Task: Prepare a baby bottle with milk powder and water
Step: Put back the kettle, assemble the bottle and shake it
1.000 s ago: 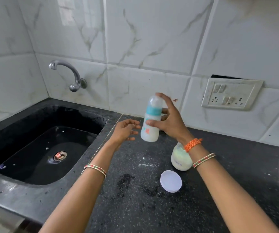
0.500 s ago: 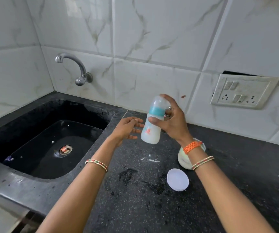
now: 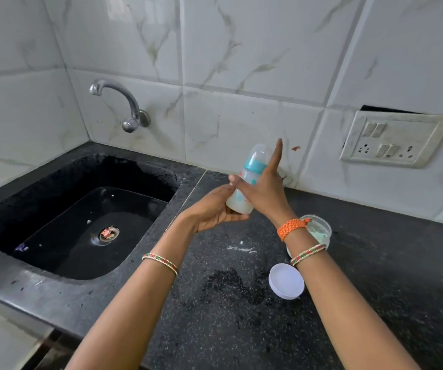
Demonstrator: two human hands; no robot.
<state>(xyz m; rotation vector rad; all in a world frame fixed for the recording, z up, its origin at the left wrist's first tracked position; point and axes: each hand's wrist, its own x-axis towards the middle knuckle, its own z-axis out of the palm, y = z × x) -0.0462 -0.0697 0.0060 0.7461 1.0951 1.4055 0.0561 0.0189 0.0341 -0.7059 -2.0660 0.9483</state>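
A baby bottle (image 3: 253,166) with a teal collar and clear cap is tilted above the black counter (image 3: 375,289), with milky liquid in its lower part. It is pressed between my two palms. My left hand (image 3: 212,206) cups its base from the left and below. My right hand (image 3: 264,190) lies flat against its right side, fingers stretched out. An open clear container of milk powder (image 3: 321,231) stands on the counter behind my right wrist, partly hidden. Its white lid (image 3: 286,281) lies flat nearer to me.
A black sink (image 3: 54,287) with some water and a drain fills the left side, under a wall tap (image 3: 124,105). A switch and socket plate (image 3: 394,140) sits on the tiled wall at the right. A little spilled powder (image 3: 241,248) and wet patches mark the counter.
My left hand has come up and closed in under the bottle's base. My right hand has changed from a finger grip to a flat palm against the bottle.
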